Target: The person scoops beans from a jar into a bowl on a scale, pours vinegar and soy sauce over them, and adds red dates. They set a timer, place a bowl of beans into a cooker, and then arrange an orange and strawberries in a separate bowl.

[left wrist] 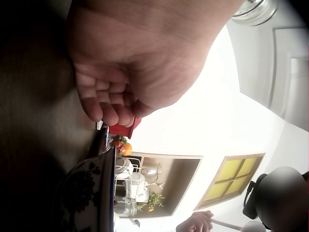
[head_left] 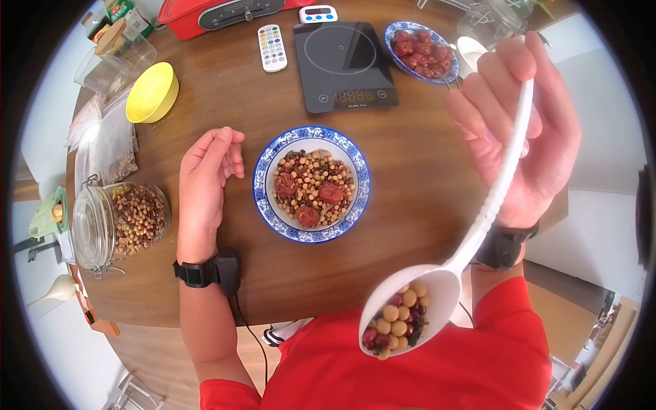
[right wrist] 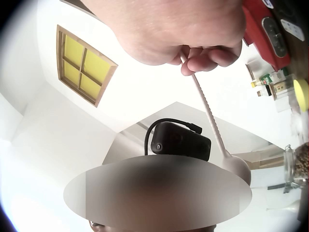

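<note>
Right hand (head_left: 526, 130) grips a loaded white spoon (head_left: 493, 201)

The right hand's fingers are curled round the upper end of the spoon's long, ridged handle. The spoon is held up, its bowl in front of the person's red shirt (head_left: 410, 383) in the head view and beside the head-worn camera (right wrist: 181, 141) in the right wrist view. In the spoon lie tan beans (head_left: 391, 313), dark-red beans (head_left: 370, 337) and some small dark grains.

The left hand (head_left: 208, 174) is free, its fingers loosely bent, just left of a blue-and-white patterned bowl (head_left: 357, 152); whether it touches the wooden table (head_left: 225, 89) is hard to tell. The bowl stands on the table, holding a mix of beans and grains with three wrinkled dark-red dried fruits (head_left: 309, 216) on top.

On the left hand's other side stands a clip-top glass jar (head_left: 92, 229) of mixed beans. Beyond it are clear plastic bags (head_left: 109, 147) and a tilted yellow bowl (head_left: 152, 93).

Past the patterned bowl lies a black digital kitchen scale (head_left: 345, 65), between a white remote control (head_left: 272, 48) and a blue-rimmed dish (head_left: 391, 34) of more red fruits. Behind stand a white timer (head_left: 318, 14) and a red appliance (head_left: 195, 17).
</note>
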Motion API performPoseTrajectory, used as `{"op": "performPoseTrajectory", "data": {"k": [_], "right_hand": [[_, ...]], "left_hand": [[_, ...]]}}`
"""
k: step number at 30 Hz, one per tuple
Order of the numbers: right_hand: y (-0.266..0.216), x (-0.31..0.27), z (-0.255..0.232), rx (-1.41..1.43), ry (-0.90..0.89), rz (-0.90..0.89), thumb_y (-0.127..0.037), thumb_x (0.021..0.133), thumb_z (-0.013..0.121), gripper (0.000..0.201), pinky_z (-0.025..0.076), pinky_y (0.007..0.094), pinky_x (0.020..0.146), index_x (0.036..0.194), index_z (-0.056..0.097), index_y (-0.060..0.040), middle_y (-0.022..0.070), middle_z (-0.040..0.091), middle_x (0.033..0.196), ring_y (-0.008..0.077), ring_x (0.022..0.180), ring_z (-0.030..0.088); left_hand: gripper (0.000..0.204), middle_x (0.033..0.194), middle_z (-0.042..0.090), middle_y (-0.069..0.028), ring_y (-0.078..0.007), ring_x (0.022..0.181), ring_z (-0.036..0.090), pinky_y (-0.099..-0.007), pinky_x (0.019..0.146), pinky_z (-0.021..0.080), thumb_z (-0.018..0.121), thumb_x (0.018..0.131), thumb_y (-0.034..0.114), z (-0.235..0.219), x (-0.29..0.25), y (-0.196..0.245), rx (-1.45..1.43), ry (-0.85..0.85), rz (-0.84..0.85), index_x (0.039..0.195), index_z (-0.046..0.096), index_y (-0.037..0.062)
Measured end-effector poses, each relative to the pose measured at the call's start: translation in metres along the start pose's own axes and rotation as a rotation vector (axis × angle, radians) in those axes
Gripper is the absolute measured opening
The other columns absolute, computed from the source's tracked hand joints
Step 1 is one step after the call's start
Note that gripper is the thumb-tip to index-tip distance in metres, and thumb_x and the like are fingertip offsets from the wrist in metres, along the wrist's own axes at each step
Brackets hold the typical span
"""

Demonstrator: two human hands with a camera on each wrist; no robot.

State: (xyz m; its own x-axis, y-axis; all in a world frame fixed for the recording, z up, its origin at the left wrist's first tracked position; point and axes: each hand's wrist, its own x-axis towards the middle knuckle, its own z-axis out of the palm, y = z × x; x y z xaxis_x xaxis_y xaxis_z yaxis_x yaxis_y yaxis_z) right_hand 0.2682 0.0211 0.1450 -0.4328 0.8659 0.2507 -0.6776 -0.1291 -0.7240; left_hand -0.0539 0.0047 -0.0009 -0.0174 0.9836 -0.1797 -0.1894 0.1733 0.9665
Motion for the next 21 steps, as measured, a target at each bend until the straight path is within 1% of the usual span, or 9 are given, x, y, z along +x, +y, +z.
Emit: {"op": "performPoseTrajectory", "data": {"k": [6, 10, 12, 13, 14, 16, 17, 20, 21], "right_hand": [[0.009, 0.008, -0.006, -0.069, 0.108, -0.04, -0.02, 0.111, 0.04, 0.03, 0.033, 0.0279, 0.056, 0.09, 0.053, -0.0058, -0.0048, 0.038, 0.06, 0.0075, 0.049, 0.032], [0.015, 0.016, -0.015, -0.262, 0.166, 0.007, -0.023, 0.11, 0.046, 0.031, 0.032, 0.0254, 0.056, 0.089, 0.059, -0.0033, -0.0025, 0.041, 0.061, 0.0093, 0.054, 0.036], [0.02, 0.019, -0.02, -0.561, 0.221, -0.049, -0.026, 0.109, 0.048, 0.033, 0.031, 0.0252, 0.057, 0.088, 0.06, -0.0031, -0.0007, 0.046, 0.062, 0.0114, 0.057, 0.04], [0.02, 0.018, -0.03, -0.571, 0.173, -0.084, -0.026, 0.106, 0.057, 0.032, 0.035, 0.025, 0.054, 0.09, 0.068, -0.0002, 0.0042, 0.062, 0.071, 0.0094, 0.056, 0.047], [0.023, 0.017, -0.025, -0.575, 0.158, -0.071, -0.026, 0.106, 0.057, 0.032, 0.035, 0.025, 0.054, 0.09, 0.068, -0.0002, 0.0042, 0.062, 0.071, 0.0094, 0.056, 0.047], [0.033, 0.008, -0.011, -0.787, 0.286, -0.196, -0.022, 0.105, 0.059, 0.028, 0.041, 0.0249, 0.055, 0.094, 0.069, 0.0006, 0.0084, 0.07, 0.083, 0.0094, 0.061, 0.054], [0.033, 0.004, -0.01, -0.832, 0.186, -0.222, -0.018, 0.104, 0.061, 0.022, 0.046, 0.0252, 0.057, 0.097, 0.07, 0.0014, 0.0101, 0.072, 0.092, 0.0104, 0.065, 0.059], [0.041, -0.009, 0.001, -0.993, 0.026, -0.33, -0.016, 0.102, 0.063, 0.02, 0.047, 0.0249, 0.059, 0.095, 0.069, 0.0022, 0.0096, 0.072, 0.091, 0.0107, 0.066, 0.059], [0.039, -0.011, 0.007, -1.059, -0.044, -0.337, -0.013, 0.099, 0.068, 0.017, 0.048, 0.0266, 0.059, 0.093, 0.07, 0.0024, 0.0099, 0.072, 0.087, 0.0141, 0.066, 0.061]], "left_hand": [[0.026, 0.077, 0.059, 0.0017, -0.0084, 0.069, 0.055, -0.023, 0.065, 0.044, 0.057, 0.106, 0.026, 0.002, -0.001, 0.003, 0.01, 0.012, -0.016, 0.104, 0.068, 0.002], [0.026, 0.076, 0.06, 0.0018, -0.0079, 0.069, 0.055, -0.0236, 0.065, 0.045, 0.059, 0.105, 0.026, -0.001, 0.0, 0.0, -0.008, -0.01, -0.003, 0.103, 0.069, 0.0019], [0.026, 0.077, 0.06, 0.0021, -0.0075, 0.069, 0.055, -0.0235, 0.065, 0.045, 0.059, 0.105, 0.026, -0.001, 0.0, 0.0, -0.01, -0.003, -0.002, 0.103, 0.069, 0.002], [0.027, 0.077, 0.06, 0.0024, -0.0071, 0.069, 0.055, -0.0234, 0.065, 0.045, 0.059, 0.105, 0.027, -0.001, 0.0, 0.0, 0.003, -0.009, -0.005, 0.102, 0.07, 0.0021], [0.027, 0.077, 0.06, 0.0024, -0.0071, 0.069, 0.055, -0.0234, 0.065, 0.045, 0.059, 0.105, 0.027, -0.002, 0.001, 0.0, -0.01, 0.006, -0.005, 0.102, 0.07, 0.0021], [0.027, 0.077, 0.06, 0.003, -0.0064, 0.069, 0.055, -0.023, 0.066, 0.046, 0.059, 0.105, 0.027, -0.002, 0.001, -0.002, -0.009, -0.016, 0.007, 0.101, 0.07, 0.0026], [0.027, 0.077, 0.06, 0.003, -0.0064, 0.069, 0.055, -0.023, 0.066, 0.046, 0.059, 0.105, 0.027, -0.003, 0.001, -0.002, -0.018, -0.004, 0.004, 0.101, 0.07, 0.0026], [0.028, 0.077, 0.061, 0.0034, -0.0062, 0.069, 0.055, -0.0228, 0.066, 0.046, 0.06, 0.104, 0.028, -0.004, 0.001, -0.002, -0.002, -0.021, 0.013, 0.101, 0.071, 0.0028], [0.028, 0.077, 0.061, 0.0035, -0.0062, 0.069, 0.055, -0.0228, 0.066, 0.046, 0.06, 0.104, 0.029, -0.004, 0.002, -0.002, 0.008, -0.021, 0.019, 0.101, 0.071, 0.0031]]}}
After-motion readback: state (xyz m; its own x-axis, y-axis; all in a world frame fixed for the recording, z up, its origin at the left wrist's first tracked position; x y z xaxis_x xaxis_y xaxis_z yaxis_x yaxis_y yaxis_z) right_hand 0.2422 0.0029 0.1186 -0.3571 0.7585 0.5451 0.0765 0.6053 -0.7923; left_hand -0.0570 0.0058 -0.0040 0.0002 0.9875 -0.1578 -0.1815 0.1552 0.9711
